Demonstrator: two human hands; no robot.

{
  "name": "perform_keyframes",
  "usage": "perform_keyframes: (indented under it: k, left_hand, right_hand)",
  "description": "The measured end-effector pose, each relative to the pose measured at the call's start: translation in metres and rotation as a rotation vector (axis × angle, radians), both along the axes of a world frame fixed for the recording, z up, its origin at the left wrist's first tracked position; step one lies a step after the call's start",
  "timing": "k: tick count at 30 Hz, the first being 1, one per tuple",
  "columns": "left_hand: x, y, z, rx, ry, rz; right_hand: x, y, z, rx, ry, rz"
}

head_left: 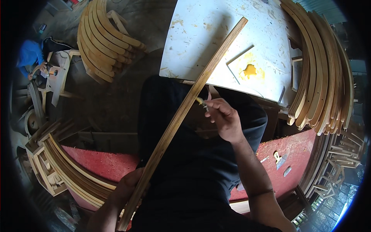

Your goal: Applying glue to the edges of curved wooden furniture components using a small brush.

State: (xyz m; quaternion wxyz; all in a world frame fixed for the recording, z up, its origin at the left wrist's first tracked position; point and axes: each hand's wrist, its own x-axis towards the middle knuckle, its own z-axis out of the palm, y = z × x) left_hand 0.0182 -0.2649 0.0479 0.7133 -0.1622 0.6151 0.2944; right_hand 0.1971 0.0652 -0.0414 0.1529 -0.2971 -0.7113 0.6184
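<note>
The left hand is clamped round the near end of a long curved wooden strip slanting far-right over the white board, while the right hand pinches a small yellow-tipped applicator against its edge, so the gluing step seems underway and calls next for a steady stroke along it.

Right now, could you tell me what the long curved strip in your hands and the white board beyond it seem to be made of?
The curved strip looks like layered, laminated wood: thin brown and pale lines run along its edge, matt and unvarnished. The white board seems a smooth white-faced panel, scuffed and stained, with a yellow blob, perhaps glue or filler.
</note>
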Motion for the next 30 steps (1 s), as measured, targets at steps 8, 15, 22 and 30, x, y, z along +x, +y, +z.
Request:
perform_keyframes:
  k: [8,15,22,30]
  left_hand:
    - [-0.001,-0.003,0.008,0.006,-0.035,-0.03]
    - [-0.001,-0.009,0.0,0.062,-0.011,-0.05]
    - [0.001,-0.052,-0.001,0.148,-0.037,-0.01]
    - [0.01,-0.109,0.001,0.051,-0.333,0.548]
  right_hand:
    - [-0.018,0.017,-0.046,0.266,0.195,-0.233]
    - [-0.014,-0.007,-0.041,0.578,0.151,-0.119]
    - [0.006,-0.009,-0.033,-0.136,0.131,-0.225]
    - [-0.031,0.049,-0.065,0.222,0.262,-0.303]
